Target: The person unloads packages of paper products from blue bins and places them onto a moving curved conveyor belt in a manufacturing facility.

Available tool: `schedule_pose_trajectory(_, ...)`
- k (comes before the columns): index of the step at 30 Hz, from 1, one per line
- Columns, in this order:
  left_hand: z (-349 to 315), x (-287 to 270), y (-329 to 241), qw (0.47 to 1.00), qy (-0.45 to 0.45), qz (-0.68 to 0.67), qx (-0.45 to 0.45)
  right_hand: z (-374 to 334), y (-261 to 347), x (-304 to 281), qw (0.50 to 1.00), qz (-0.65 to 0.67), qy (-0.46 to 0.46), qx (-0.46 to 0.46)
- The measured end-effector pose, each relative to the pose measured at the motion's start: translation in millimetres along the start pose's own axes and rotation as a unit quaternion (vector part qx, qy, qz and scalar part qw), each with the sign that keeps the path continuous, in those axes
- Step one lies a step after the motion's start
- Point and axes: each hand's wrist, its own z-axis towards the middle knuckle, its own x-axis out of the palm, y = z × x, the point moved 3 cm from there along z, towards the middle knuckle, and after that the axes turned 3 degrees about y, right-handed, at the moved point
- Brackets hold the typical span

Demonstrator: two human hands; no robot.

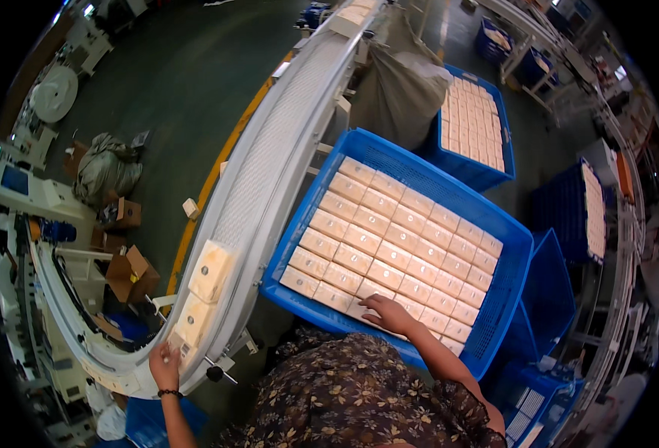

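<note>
At the near bend of the conveyor [258, 153], my left hand [164, 366] has its fingers closed against the end of a cream tissue pack [186, 346]. Two more cream packs, one of them this upper pack [211, 271], lie in line just beyond it on the belt. To the right, a large blue crate [411, 183] holds rows of similar packs [400, 237] set close together. My right hand [389, 313] rests on the packs of the nearest row, fingers stretched out over their tops. Part of that row is hidden under the hand and forearm.
The conveyor's rail and black knob [214, 373] stand between my left arm and the crate. Another full blue crate [479, 175] is beyond, beside a grey-green cloth cover [396, 89]. Blue crates [549, 291] stand at the right. Cardboard boxes [131, 275] lie left of the conveyor.
</note>
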Motion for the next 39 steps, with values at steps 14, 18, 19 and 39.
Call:
schedule_pose_trajectory(14,-8.2,-37.6,189.3,0.908,0.091,-0.318,-0.259,39.3,-31.1,35.9,0.993,-0.077,0.092,0.018)
schedule_pose_trajectory(18,-12.4,-28.6,172.9,0.885,0.092,-0.331,-0.314,39.6,-32.2,44.0,0.989,-0.087,0.110,0.049)
schedule_pose_trajectory(19,-12.0,-27.1,166.9,0.895,0.100,-0.338,-0.273,40.6,-27.8,43.7,0.987,-0.088,0.125,0.057)
schedule_pose_trajectory(39,-8.8,-4.2,43.5,0.996,-0.065,0.012,0.052,48.3,-36.0,66.5,0.992,-0.047,0.119,0.015)
